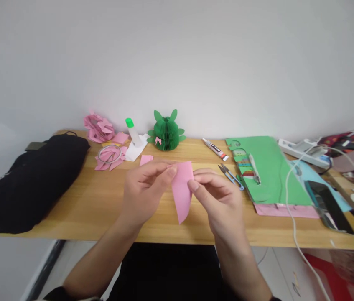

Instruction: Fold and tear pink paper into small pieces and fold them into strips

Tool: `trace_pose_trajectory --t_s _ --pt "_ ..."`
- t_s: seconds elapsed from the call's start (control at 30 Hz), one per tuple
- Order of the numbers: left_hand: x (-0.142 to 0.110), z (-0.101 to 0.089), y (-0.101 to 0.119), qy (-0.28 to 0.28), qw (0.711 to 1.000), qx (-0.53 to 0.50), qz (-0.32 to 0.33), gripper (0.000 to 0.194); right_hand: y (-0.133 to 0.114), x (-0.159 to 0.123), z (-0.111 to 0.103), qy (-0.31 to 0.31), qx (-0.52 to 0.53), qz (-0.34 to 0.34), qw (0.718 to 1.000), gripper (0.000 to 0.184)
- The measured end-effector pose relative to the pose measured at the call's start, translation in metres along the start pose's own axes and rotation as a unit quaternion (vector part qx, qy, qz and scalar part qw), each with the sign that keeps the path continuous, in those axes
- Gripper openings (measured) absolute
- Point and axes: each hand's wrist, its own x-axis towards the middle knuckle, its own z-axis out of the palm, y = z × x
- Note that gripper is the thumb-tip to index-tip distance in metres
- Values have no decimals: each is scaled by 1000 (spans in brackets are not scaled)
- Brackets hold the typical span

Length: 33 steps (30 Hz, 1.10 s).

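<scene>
Between my two hands hangs a strip of pink paper (182,194), narrowing to a slanted lower end. My left hand (147,190) pinches its upper left edge between thumb and fingers. On the other side, my right hand (219,198) grips the right edge with thumb and forefinger. Behind them stands a green honeycomb-paper figure (166,133) with leaf-shaped ears and a small pink bow. A small pink paper piece (146,159) lies on the table just beyond my left hand. Thread snips (230,175) rest to the right of my right hand.
On the wooden table (101,209) a black bag (39,179) lies left. Behind are crumpled pink paper (98,127), a ring (110,154) and a glue stick (134,133). Right are a glue tube (215,149), green sheets (267,167), a pen (254,168), phone (329,205) and white cable (293,217).
</scene>
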Motion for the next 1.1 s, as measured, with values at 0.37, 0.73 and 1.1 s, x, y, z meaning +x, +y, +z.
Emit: trace_pose_trajectory --t_s 0.37,0.73,1.1 --pt "45 -41 5 -383 899 206 54 19 -6 25 -12 -170 -196 -57 964 13" --pt "32 -34 17 -506 821 256 67 15 23 26 -5 -315 -295 -158 888 15" --pt "17 -68 31 -504 802 282 154 22 -28 8 9 -385 -339 -104 852 22"
